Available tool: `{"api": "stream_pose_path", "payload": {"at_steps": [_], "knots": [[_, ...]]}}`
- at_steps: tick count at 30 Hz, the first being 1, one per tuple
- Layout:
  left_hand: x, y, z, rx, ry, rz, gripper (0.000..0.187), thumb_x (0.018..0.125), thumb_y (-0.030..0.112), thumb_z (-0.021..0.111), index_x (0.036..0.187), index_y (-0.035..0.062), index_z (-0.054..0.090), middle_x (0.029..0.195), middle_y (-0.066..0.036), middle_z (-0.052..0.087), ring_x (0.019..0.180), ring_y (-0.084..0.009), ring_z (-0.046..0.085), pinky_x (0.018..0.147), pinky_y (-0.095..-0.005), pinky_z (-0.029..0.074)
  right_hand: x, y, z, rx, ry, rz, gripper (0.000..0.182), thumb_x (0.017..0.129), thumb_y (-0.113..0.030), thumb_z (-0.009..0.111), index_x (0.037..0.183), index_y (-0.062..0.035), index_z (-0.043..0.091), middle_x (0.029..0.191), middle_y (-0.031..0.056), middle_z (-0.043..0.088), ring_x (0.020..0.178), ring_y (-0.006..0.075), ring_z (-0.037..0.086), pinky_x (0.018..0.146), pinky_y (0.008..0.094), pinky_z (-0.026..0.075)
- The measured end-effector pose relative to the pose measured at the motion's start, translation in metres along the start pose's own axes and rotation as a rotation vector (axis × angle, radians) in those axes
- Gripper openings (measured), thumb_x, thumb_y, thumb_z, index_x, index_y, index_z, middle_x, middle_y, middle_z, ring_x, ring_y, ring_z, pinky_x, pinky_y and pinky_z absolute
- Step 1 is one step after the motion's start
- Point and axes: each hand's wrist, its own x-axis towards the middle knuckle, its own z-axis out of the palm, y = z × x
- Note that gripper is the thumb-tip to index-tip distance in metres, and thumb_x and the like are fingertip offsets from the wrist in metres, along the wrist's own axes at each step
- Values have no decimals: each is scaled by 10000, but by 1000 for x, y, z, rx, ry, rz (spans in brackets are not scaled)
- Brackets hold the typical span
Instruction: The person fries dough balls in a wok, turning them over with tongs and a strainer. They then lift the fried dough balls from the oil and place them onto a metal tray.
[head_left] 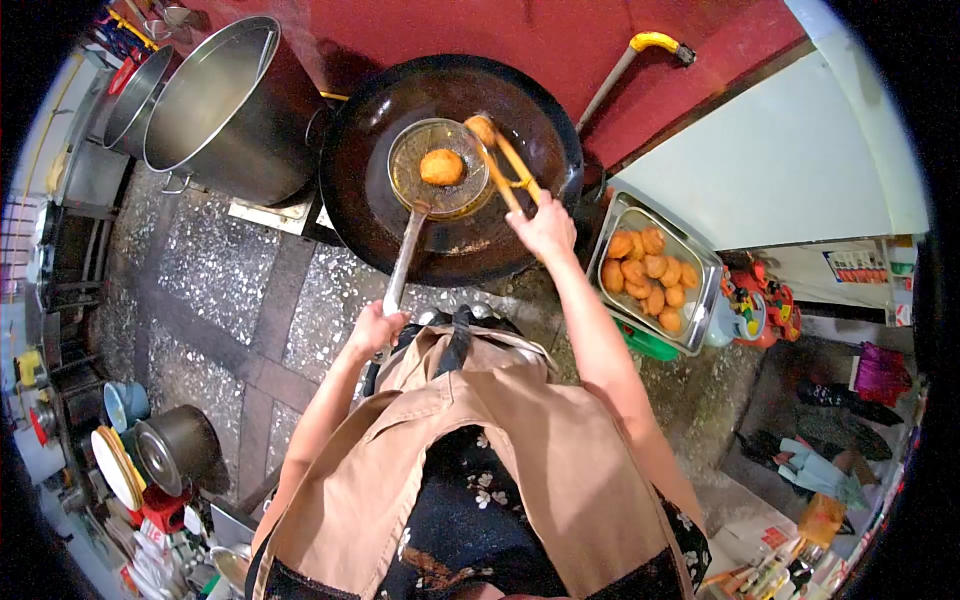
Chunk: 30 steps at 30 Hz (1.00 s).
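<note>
My left hand [378, 328] is closed around the handle of a round wire skimmer [408, 255], whose basket is over the large black wok [355, 215]. One golden fried ball [441, 168] lies in the basket. My right hand [547, 230] grips wooden tongs [517, 170], their tips over the wok at the basket's right rim. A second fried ball [480, 128] is at the tong tips. Dark oil shows in the wok around the basket.
Right of the wok, a metal tray [699, 335] holds several fried balls. A tall steel pot [275, 140] stands at the left. A yellow-handled metal tool [618, 85] leans against the red wall [560, 35]. Another lidded pot [185, 445] is at lower left.
</note>
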Motion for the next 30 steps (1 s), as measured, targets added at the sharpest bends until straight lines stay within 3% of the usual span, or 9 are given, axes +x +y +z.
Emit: {"api": "stream_pose_path", "payload": {"at_steps": [5, 7, 16, 30], "knots": [[-8, 6, 3, 14, 7, 10, 157, 797, 99, 611, 732, -11, 521, 557, -12, 498, 411, -93, 458, 373, -241, 378, 55, -2, -19, -132, 22, 20, 618, 709, -362, 666, 1178, -10, 468, 1122, 185, 557, 1019, 304, 567, 865, 386, 462], [-11, 8, 3, 37, 38, -18, 166, 796, 114, 621, 751, -9, 520, 555, -12, 498, 403, -92, 455, 374, -240, 377, 62, -5, -29, -170, -13, 0, 619, 706, -408, 676, 1168, -51, 470, 1100, 157, 573, 1036, 293, 557, 860, 396, 456], [-16, -2, 3, 32, 92, -48, 199, 790, 135, 643, 827, -6, 507, 562, -8, 497, 407, -83, 452, 363, -242, 370, 60, 5, -40, -398, -52, -107, 699, 647, -327, 700, 1198, -7, 412, 1133, 161, 524, 1025, 299, 553, 858, 381, 460], [-17, -5, 3, -52, 90, -18, 111, 800, 76, 588, 844, 1, 518, 599, -2, 516, 446, -73, 458, 385, -228, 394, 44, 6, -16, -339, -56, -165, 678, 654, -288, 702, 1188, 21, 423, 1095, 177, 540, 958, 312, 576, 819, 393, 473]]}}
